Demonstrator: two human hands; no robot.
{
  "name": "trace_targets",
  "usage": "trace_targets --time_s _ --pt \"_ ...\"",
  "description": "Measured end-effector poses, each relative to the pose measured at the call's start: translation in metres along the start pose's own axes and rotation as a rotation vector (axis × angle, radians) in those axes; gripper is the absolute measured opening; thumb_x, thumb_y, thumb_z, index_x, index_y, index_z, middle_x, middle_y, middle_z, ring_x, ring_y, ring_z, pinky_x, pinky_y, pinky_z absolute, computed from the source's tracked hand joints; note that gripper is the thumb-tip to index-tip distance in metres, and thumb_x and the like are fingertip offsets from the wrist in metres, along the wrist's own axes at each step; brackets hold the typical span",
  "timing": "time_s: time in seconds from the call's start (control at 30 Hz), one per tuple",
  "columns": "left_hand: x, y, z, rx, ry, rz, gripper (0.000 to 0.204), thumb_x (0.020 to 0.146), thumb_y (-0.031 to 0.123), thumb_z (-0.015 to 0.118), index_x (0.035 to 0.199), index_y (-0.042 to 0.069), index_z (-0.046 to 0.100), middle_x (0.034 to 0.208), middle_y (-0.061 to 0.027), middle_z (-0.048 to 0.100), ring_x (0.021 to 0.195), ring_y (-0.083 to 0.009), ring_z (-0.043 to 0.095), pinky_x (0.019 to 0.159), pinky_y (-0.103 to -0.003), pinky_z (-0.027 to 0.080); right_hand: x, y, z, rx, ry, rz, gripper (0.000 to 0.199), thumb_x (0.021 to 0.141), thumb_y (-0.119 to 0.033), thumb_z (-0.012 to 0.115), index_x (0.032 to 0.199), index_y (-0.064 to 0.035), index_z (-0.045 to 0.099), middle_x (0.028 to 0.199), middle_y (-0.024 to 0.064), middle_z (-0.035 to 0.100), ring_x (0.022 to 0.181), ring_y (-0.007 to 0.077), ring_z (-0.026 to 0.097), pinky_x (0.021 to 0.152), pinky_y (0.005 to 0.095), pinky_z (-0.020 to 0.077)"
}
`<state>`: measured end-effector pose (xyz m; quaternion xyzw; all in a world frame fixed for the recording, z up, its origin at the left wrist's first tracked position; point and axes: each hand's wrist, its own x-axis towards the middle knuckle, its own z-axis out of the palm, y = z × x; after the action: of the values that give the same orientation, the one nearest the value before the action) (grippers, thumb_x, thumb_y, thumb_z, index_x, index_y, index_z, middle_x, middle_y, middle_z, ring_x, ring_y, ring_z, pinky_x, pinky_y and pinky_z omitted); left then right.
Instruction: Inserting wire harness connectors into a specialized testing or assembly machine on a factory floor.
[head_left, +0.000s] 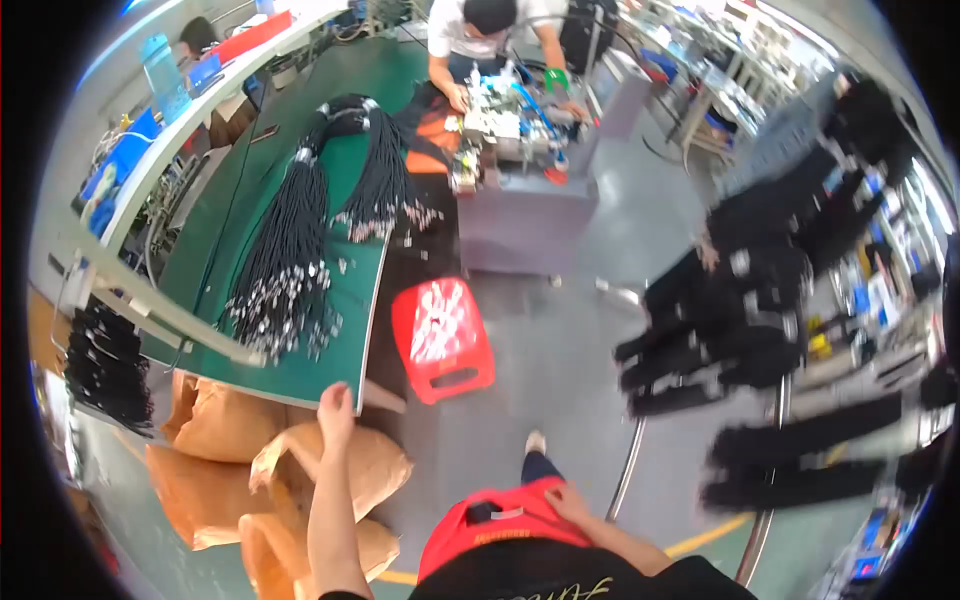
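Note:
My left hand [337, 412] hangs beside the near corner of a green-topped table [290, 383], above brown paper sacks [345, 462]. Its fingers look loosely curled, and nothing shows in them. Low in front of my body, my right hand [568, 502] is at the edge of a red apron-like cloth [490, 530] at my waist. The fingers of that hand are apart and hold nothing I can see. On the table lie bundles of black cables [290, 215] with pale connector ends. A red plastic stool [462, 378] stands on the floor beyond my hands, with glossy clear packaging on its seat.
Black cable bundles [715, 320] hang on a metal rack [628, 470] at the right. More hang at the far left [105, 370]. A person [480, 40] works at a bench machine [510, 115] ahead. A shelf [165, 140] runs above the table's left side.

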<state>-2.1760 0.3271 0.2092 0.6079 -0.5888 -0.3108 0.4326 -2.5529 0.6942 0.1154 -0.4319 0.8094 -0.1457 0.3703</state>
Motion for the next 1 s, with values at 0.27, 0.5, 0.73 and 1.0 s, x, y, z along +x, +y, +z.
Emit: trace_targets --time_s 0.27,0.5,0.73,1.0 --pt "0.166 0.044 0.058 0.376 0.231 0.036 0.024 0.084 0.005 0.059 0.107 -0.002 0.058 0.107 -0.0176 0.059 0.100 -0.0312 0.057 0.089 -0.037 0.045 0.161 -0.031 -0.117 0.001 -0.164 -0.017 0.028 0.084 -0.030 0.065 0.100 -0.0064 0.064 0.086 0.0138 0.066 0.078 0.0285 0.065 0.071 0.0377 0.0518" --pt "0.266 0.006 0.125 0.802 0.461 0.002 0.039 0.085 0.011 0.059 0.121 -0.003 0.050 0.126 -0.0263 0.047 0.116 -0.0409 0.046 0.098 -0.044 0.038 0.398 -0.160 -0.143 0.057 -0.119 -0.144 0.034 0.081 -0.030 0.068 0.102 -0.0028 0.062 0.093 0.0148 0.064 0.087 0.0290 0.063 0.078 0.0367 0.0506" --pt "0.262 0.021 0.147 1.120 0.393 -0.251 0.054 0.089 0.018 0.056 0.135 -0.003 0.035 0.143 -0.0246 0.032 0.129 -0.0411 0.034 0.107 -0.047 0.028 0.685 -0.313 -0.031 -0.461 -0.618 -0.680 0.090 0.074 -0.052 0.068 0.136 0.0025 0.034 0.136 0.0223 0.042 0.126 0.0342 0.042 0.101 0.0418 0.0387" --pt "0.248 0.028 0.141 1.057 0.366 -0.348 0.054 0.092 0.018 0.048 0.139 -0.002 0.030 0.147 -0.0206 0.027 0.135 -0.0379 0.027 0.110 -0.044 0.023 0.767 -0.212 0.073 -0.545 -1.122 -0.752 0.098 0.071 -0.064 0.064 0.139 0.0004 0.033 0.139 0.0248 0.039 0.127 0.0385 0.040 0.104 0.0432 0.0360"
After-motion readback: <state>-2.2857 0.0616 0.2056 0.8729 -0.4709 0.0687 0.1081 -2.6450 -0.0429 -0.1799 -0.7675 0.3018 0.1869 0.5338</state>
